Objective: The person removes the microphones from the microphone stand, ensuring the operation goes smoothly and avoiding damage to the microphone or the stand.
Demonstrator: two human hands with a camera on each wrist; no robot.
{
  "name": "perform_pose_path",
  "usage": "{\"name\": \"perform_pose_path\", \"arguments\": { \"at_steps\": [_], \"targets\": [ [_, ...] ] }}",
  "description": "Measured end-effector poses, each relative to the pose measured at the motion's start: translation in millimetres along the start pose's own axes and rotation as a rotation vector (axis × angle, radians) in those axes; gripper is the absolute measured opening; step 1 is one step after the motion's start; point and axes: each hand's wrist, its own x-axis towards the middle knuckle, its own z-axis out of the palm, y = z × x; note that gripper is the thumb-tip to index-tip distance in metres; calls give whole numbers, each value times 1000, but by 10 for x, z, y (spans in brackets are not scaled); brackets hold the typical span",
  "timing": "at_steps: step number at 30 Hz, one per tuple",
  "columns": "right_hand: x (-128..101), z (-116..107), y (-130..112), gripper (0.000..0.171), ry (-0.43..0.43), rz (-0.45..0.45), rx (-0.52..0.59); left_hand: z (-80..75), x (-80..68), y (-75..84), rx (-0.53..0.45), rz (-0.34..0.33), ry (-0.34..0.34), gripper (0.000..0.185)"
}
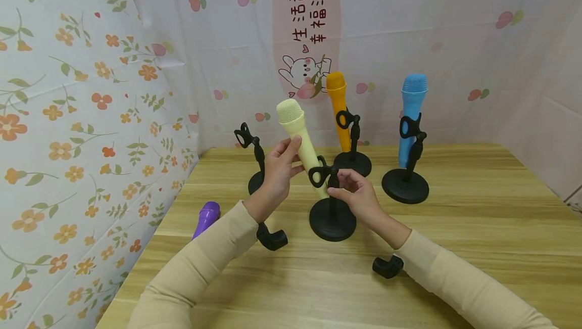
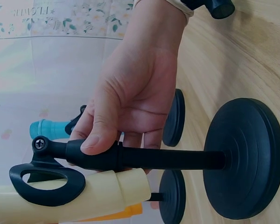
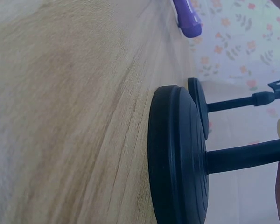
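My left hand (image 1: pixel 278 175) grips the pale yellow microphone (image 1: pixel 307 149) around its handle, thumb in front. The microphone tilts with its head up and to the left. Its lower handle lies between the arms of the black clip (image 2: pixel 51 200) on the middle microphone stand (image 1: pixel 333 223). That stand is upright on its round base. With thumb and fingers, my right hand (image 1: pixel 360 197) pinches the upper stem just below the clip, as the left wrist view shows closely. Only a sliver of the right hand appears in the right wrist view.
An orange microphone (image 1: pixel 337 101) and a blue microphone (image 1: pixel 413 101) stand clipped in black stands behind. At the left, another stand (image 1: pixel 259 154) has a bare clip. A purple microphone (image 1: pixel 207 218) lies by the table's left edge. Printed cloth hangs behind and left.
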Motion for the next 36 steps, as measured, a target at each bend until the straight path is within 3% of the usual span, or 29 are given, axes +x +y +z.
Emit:
{"name": "perform_pose_path", "arguments": {
  "at_steps": [20,36],
  "targets": [
    [-6,-1,12,36,1,-11,27,-39,11,5,-58,15,26,34],
    [-5,2,5,36,3,0,23,-114,63,32,-154,41,55,17]
  ]
}}
